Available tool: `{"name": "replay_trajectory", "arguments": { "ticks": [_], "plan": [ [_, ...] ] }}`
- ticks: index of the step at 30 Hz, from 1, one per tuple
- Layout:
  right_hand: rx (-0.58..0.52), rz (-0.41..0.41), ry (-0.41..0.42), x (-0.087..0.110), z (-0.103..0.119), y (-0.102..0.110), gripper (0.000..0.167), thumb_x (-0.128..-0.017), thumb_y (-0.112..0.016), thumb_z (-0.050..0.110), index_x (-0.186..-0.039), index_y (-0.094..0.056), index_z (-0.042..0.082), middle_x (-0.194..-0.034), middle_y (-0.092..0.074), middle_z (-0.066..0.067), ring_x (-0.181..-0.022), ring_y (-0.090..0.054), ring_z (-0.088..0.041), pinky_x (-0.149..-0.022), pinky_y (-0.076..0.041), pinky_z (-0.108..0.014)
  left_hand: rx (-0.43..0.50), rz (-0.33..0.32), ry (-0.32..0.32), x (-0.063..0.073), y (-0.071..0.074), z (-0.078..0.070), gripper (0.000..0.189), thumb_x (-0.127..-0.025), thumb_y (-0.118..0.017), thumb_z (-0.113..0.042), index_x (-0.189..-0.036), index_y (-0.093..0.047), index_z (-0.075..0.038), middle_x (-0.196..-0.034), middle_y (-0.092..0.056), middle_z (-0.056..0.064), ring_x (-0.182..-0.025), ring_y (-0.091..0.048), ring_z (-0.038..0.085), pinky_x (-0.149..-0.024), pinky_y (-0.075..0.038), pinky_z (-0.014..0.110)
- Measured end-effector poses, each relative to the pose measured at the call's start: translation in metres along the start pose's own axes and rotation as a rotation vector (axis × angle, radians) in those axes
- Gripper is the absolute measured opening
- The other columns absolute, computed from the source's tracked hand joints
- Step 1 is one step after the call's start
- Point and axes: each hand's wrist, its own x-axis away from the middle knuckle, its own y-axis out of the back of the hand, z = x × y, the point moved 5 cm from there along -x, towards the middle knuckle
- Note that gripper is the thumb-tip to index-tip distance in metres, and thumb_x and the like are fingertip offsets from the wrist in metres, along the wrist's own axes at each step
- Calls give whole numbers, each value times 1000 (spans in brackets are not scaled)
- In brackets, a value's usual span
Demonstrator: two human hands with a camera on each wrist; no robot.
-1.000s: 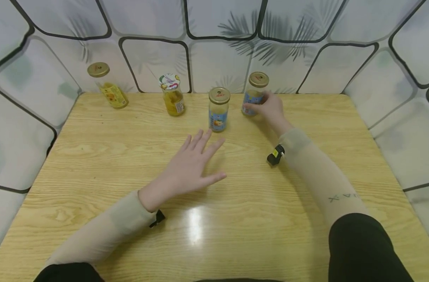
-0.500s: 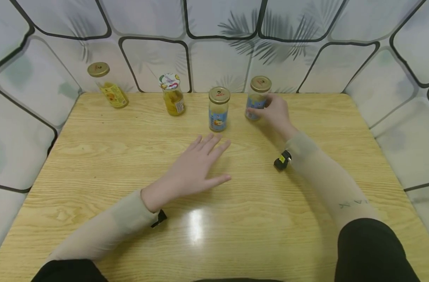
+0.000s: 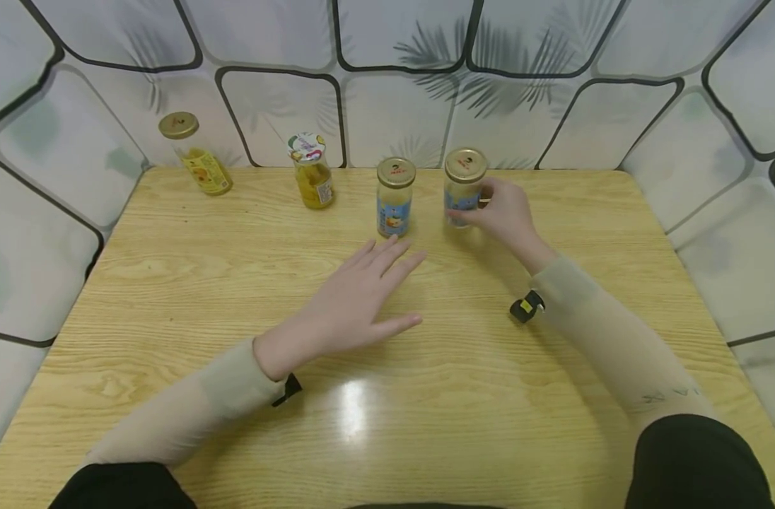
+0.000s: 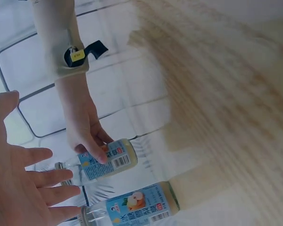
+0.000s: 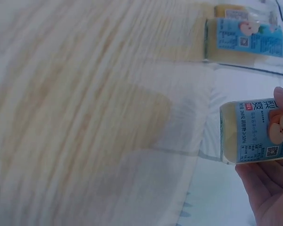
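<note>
My right hand [image 3: 505, 212] grips a glass jar [image 3: 465, 177] by its side. The jar has a gold lid and a blue label with fruit on it, and stands upright; whether its base touches the table I cannot tell. Just left of it is a similar blue-labelled jar [image 3: 395, 199], also upright with a gold lid. My left hand [image 3: 343, 307] holds nothing, its fingers spread and its fingertips in front of that second jar. In the right wrist view, the thumb and fingers are around the held jar [image 5: 254, 132].
Along the table's back edge, further left, are a yellow-filled jar [image 3: 315, 180] with a patterned fruit lid and a yellow-labelled jar [image 3: 199, 159] with a gold lid. A patterned, tile-like backdrop [image 3: 394, 113] rises behind the wooden table [image 3: 190, 297].
The jar in my right hand has come nearer to me, and the right forearm has drawn back and right. My left hand has shifted slightly right, still spread.
</note>
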Motion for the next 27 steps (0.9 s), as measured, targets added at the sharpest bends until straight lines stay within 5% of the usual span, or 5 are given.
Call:
{"name": "replay_trajectory", "arguments": {
  "ticks": [14, 27],
  "plan": [
    [-53, 23, 182, 32, 32, 9, 57, -64, -87, 35, -110, -66, 10, -106, -70, -7, -91, -67, -21, -78, -56, -36, 74, -279, -218, -11, 52, -6, 66, -91, -53, -47, -142, -40, -5, -144, -41, 16, -140, -30, 26, -116, -20, 38],
    [-34, 52, 297, 54, 52, 0, 55, -67, -85, 36, -112, -66, 11, -102, -70, -2, -93, -66, -15, -80, -56, -33, 57, -330, -305, -24, 68, -10, 59, -91, -56, -38, -139, -44, -5, -142, -43, 18, -139, -31, 29, -115, -21, 39]
  ]
}}
